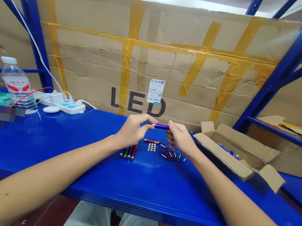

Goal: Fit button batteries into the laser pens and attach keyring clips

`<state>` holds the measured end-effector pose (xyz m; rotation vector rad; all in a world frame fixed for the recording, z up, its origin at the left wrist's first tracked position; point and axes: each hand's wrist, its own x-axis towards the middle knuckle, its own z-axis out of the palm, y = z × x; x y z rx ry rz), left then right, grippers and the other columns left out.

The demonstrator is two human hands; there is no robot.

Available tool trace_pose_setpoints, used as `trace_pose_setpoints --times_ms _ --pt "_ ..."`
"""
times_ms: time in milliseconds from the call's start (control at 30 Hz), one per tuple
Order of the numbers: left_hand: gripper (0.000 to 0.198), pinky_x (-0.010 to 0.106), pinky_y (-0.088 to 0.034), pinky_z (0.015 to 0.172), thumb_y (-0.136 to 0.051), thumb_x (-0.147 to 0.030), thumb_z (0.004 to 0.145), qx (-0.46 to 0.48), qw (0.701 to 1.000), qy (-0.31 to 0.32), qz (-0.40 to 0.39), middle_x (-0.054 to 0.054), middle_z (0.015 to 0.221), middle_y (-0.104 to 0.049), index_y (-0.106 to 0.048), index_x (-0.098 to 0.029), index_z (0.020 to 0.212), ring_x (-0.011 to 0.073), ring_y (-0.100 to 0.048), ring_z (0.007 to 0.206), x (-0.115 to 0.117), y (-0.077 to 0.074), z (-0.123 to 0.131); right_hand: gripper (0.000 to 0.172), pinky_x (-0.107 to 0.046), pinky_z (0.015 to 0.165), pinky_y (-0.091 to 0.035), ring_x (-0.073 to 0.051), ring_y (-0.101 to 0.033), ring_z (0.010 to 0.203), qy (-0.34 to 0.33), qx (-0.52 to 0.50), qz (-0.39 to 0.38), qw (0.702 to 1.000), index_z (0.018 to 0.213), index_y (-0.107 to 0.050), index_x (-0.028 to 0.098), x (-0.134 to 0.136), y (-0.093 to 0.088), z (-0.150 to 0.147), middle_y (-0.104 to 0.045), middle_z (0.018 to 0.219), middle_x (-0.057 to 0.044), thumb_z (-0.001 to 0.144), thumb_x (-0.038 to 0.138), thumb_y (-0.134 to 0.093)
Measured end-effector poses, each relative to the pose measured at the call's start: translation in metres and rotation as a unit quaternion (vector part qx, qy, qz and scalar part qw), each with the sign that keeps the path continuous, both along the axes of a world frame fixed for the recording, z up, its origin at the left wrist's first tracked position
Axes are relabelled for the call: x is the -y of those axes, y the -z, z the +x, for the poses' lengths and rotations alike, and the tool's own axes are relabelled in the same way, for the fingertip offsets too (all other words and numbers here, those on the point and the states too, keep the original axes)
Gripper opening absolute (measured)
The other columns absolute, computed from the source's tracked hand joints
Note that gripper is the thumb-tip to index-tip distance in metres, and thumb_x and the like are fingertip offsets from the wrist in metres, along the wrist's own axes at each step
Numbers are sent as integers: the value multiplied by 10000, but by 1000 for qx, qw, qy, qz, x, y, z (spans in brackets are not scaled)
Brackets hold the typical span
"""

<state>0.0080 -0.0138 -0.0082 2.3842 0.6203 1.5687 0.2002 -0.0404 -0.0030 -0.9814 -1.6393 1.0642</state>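
Above the table, a slim purple metal tube [161,126], shaped like a penlight, lies level between my hands. My right hand [178,136] is closed around its right end. At its silver left tip, the thumb and fingers of my left hand [136,128] are pinched together; whether they also hold a small part is hidden. Below my left hand stand out several similar coloured tubes [129,152] in a row. A red tube with a clip [152,141] lies behind small silver button cells [152,147] set out in a grid. Coloured carabiner clips [172,155] rest below my right hand.
An opened cardboard box [237,150] with purple and blue pieces stands at right. A power strip [71,106], white plugs and a water bottle [18,85] are at left. A large taped carton [96,61] marked LED walls off the blue table's [137,192] back; blue posts flank it.
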Motion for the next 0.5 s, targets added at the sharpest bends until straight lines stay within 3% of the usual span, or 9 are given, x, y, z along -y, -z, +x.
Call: trace_pose_setpoints --times_ms 200,367,500 --pt "96 337 -550 855 -576 -76 838 -51 995 8 88 69 946 -728 -621 -161 843 172 -685 929 -7 7 -2 383 -164 288 -158 -49 -111 360 6 -16 -173 985 645 -293 226 7 -12 0 -169 469 108 965 424 -365" --pt "111 340 -558 838 -530 -63 865 -83 984 11 160 89 950 -712 -597 -153 860 170 -675 937 -11 11 -1 373 -154 263 -124 -52 -75 357 -4 -14 -329 944 650 -284 224 3 -18 6 -166 453 104 988 381 -263" --pt "176 348 -569 822 -438 -46 893 -115 964 24 240 94 922 -700 -578 -151 884 174 -662 975 -13 11 -1 366 -143 245 -112 -49 -62 347 -29 -12 -394 919 646 -266 225 -4 -18 13 -157 443 105 984 364 -264"
